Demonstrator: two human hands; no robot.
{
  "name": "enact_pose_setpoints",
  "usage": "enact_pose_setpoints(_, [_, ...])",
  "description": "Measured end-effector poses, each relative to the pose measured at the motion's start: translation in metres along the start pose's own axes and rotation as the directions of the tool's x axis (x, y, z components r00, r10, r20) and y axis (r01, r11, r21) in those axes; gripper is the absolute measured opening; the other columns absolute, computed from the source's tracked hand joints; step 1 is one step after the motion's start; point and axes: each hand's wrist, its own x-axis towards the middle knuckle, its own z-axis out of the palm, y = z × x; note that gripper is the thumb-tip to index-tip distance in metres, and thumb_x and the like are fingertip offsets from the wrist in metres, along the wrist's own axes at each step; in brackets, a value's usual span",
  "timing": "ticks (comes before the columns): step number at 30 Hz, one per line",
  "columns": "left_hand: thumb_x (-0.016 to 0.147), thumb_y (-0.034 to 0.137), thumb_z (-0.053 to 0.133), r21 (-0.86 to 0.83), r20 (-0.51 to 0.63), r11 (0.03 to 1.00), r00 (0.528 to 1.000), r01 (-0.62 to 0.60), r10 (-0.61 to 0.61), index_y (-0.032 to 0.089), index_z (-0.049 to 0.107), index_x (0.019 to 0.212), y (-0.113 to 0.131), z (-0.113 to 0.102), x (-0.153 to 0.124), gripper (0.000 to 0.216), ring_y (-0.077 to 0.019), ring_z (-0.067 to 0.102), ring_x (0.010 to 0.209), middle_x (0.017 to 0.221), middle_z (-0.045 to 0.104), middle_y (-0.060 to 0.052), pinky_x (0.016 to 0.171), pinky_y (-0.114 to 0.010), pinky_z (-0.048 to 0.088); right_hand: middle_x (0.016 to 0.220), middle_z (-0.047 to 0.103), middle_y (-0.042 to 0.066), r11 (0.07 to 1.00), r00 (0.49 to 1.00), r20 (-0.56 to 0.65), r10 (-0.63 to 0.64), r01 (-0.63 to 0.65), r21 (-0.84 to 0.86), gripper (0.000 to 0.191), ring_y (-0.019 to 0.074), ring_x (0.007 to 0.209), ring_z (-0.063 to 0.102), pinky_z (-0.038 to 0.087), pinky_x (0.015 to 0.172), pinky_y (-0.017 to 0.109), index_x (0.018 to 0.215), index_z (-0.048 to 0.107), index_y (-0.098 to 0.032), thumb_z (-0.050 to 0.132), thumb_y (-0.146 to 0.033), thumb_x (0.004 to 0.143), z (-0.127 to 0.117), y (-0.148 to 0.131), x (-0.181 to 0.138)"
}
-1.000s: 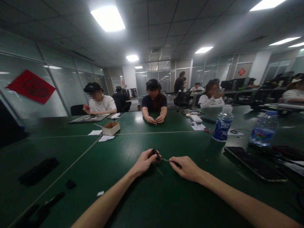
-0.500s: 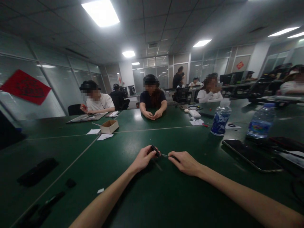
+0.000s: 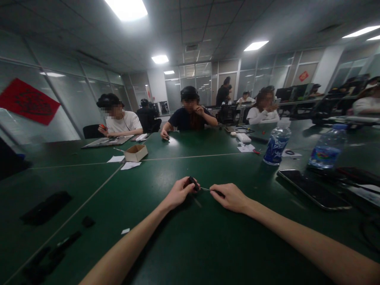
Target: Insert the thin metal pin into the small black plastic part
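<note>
My left grip (image 3: 179, 192) pinches the black part (image 3: 194, 183); my right grip (image 3: 229, 197), right of that part, holds the thin tool (image 3: 205, 189), which could slip under off-axis pressure.

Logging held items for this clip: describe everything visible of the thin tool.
The thin tool has a slim, pale, metal-looking shaft and a dark handle mostly hidden in the right hand. It points left at the black piece in the left hand, above the green table. Whether its tip touches that piece is unclear.
</note>
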Motion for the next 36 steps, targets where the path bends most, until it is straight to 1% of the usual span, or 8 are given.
enact_pose_setpoints(5, [0.077, 0.042, 0.063, -0.015, -0.027, 1.000, 1.000, 0.012, -0.012, 0.013, 0.057, 0.097, 0.001, 0.001, -0.001, 0.036, -0.0199, 0.059, 0.090, 0.098, 0.062, -0.009, 0.086, -0.036, 0.046, 0.078, 0.066, 0.003, 0.998, 1.000, 0.007, -0.010, 0.011, -0.057, 0.028, 0.0128, 0.064, 0.058, 0.041, 0.062, 0.023, 0.097, 0.062, -0.018, 0.038, -0.031, 0.093, 0.001, 0.000, -0.001])
enact_pose_setpoints(12, [0.081, 0.038, 0.059, 0.068, 0.024, 0.998, 1.000, -0.016, 0.015, 0.013, 0.059, 0.097, 0.004, 0.000, -0.002, 0.030, -0.0198, 0.058, 0.092, 0.099, 0.063, -0.009, 0.089, -0.034, 0.044, 0.084, 0.066, 0.004, 0.996, 0.999, 0.042, -0.019, 0.022, -0.086, 0.029, 0.0142, 0.070, 0.060, 0.043, 0.065, 0.025, 0.100, 0.061, -0.018, 0.036, -0.032, 0.094, -0.001, -0.002, -0.001])
enact_pose_setpoints(18, [0.080, 0.037, 0.061, 0.090, 0.025, 0.996, 1.000, -0.016, 0.014, 0.013, 0.059, 0.096, 0.004, -0.001, -0.002, 0.029, -0.0202, 0.058, 0.092, 0.098, 0.063, -0.010, 0.090, -0.035, 0.043, 0.085, 0.066, 0.004, 0.994, 0.998, 0.061, -0.008, 0.014, -0.104, 0.030, 0.0143, 0.072, 0.060, 0.044, 0.066, 0.025, 0.102, 0.061, -0.018, 0.035, -0.031, 0.094, -0.005, -0.007, -0.001])
enact_pose_setpoints(23, [0.081, 0.036, 0.060, 0.114, 0.033, 0.993, 0.999, -0.020, 0.016, 0.013, 0.060, 0.096, 0.008, 0.001, -0.004, 0.028, -0.0200, 0.058, 0.091, 0.097, 0.063, -0.010, 0.088, -0.035, 0.043, 0.080, 0.065, 0.004, 0.990, 0.998, 0.056, -0.015, 0.023, -0.138, 0.030, 0.0132, 0.067, 0.058, 0.042, 0.062, 0.024, 0.100, 0.061, -0.017, 0.034, -0.030, 0.094, -0.003, -0.006, -0.001])
enact_pose_setpoints(28, [0.081, 0.033, 0.059, 0.185, 0.027, 0.982, 0.999, -0.042, 0.038, 0.013, 0.061, 0.097, 0.016, 0.004, -0.006, 0.026, -0.0189, 0.057, 0.090, 0.095, 0.063, -0.008, 0.087, -0.033, 0.044, 0.075, 0.063, 0.003, 0.984, 0.999, 0.041, -0.014, 0.021, -0.180, 0.030, 0.0113, 0.060, 0.055, 0.039, 0.058, 0.022, 0.096, 0.062, -0.017, 0.034, -0.029, 0.094, 0.000, -0.005, -0.002])
enact_pose_setpoints(32, [0.080, 0.029, 0.058, 0.231, -0.014, 0.972, 0.999, -0.035, 0.039, 0.014, 0.061, 0.099, 0.016, 0.004, -0.006, 0.024, -0.0192, 0.057, 0.090, 0.097, 0.062, -0.008, 0.087, -0.033, 0.044, 0.074, 0.063, 0.003, 0.977, 0.999, 0.044, -0.009, 0.018, -0.214, 0.028, 0.0111, 0.059, 0.055, 0.037, 0.057, 0.022, 0.095, 0.062, -0.017, 0.035, -0.027, 0.093, 0.000, -0.006, -0.001])
enact_pose_setpoints(36, [0.080, 0.027, 0.059, 0.189, -0.012, 0.981, 0.999, -0.038, 0.041, 0.015, 0.058, 0.107, 0.013, 0.003, -0.006, 0.030, -0.0191, 0.057, 0.093, 0.101, 0.062, -0.009, 0.089, -0.035, 0.044, 0.074, 0.063, 0.003, 0.970, 0.999, 0.045, -0.007, 0.017, -0.242, 0.029, 0.0111, 0.059, 0.055, 0.036, 0.056, 0.022, 0.095, 0.062, -0.018, 0.035, -0.027, 0.093, 0.000, -0.007, -0.002])
